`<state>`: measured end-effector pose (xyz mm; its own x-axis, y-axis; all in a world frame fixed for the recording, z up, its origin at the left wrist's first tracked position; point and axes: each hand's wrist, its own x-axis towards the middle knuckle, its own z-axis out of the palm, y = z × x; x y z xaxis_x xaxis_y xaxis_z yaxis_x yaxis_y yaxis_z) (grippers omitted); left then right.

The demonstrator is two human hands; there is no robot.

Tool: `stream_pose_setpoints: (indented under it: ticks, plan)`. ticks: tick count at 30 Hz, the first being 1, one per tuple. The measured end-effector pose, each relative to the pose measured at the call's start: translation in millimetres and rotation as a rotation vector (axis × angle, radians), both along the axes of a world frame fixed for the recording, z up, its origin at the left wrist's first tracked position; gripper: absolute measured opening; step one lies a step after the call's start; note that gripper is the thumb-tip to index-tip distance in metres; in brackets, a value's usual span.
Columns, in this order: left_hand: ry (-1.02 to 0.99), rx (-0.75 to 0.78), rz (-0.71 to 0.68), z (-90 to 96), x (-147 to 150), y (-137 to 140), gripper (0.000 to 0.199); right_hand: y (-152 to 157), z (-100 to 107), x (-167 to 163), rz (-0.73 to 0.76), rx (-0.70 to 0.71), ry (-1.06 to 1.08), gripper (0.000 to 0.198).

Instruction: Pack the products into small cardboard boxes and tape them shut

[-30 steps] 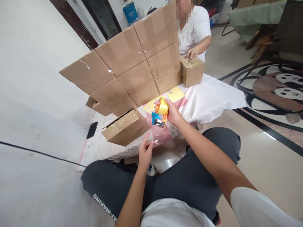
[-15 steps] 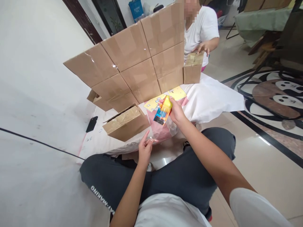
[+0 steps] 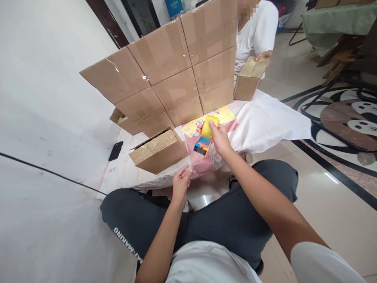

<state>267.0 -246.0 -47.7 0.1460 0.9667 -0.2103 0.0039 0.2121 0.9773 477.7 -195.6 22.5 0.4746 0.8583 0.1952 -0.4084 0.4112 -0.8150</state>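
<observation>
My right hand point(image 3: 219, 138) grips a yellow, orange and blue tape dispenser point(image 3: 206, 135) held above a pink sheet. My left hand point(image 3: 181, 182) pinches the free end of a clear tape strip point(image 3: 188, 159) that runs up toward the dispenser. Just left of both hands a small cardboard box point(image 3: 159, 151) lies tilted on the white cloth point(image 3: 265, 122), its top covered in shiny tape.
A wall of stacked cardboard boxes point(image 3: 171, 74) stands behind. Beyond it a person in a white shirt point(image 3: 255, 33) lifts another box point(image 3: 249, 78). A black phone point(image 3: 116, 151) lies at the left. Yellow sheets point(image 3: 225, 114) lie on the cloth. My dark-trousered knees point(image 3: 235, 220) are below.
My right hand has turned the dispenser upright and drawn the tape strip longer. My left hand now pinches the tape end. The other person has lifted their box off the cloth.
</observation>
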Motion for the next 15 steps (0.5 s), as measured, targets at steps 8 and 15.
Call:
stream_pose_setpoints:
  ticks: [8, 15]
  plan:
    - [0.037, -0.107, -0.19, -2.3, 6.1, 1.6, 0.056, -2.2, -0.1, 2.4, -0.081, 0.002, -0.15, 0.051]
    - [0.013, -0.078, -0.215, 7.3, 3.1, -1.2, 0.05, -12.7, -4.7, 28.0, -0.246, 0.051, -0.719, 0.047]
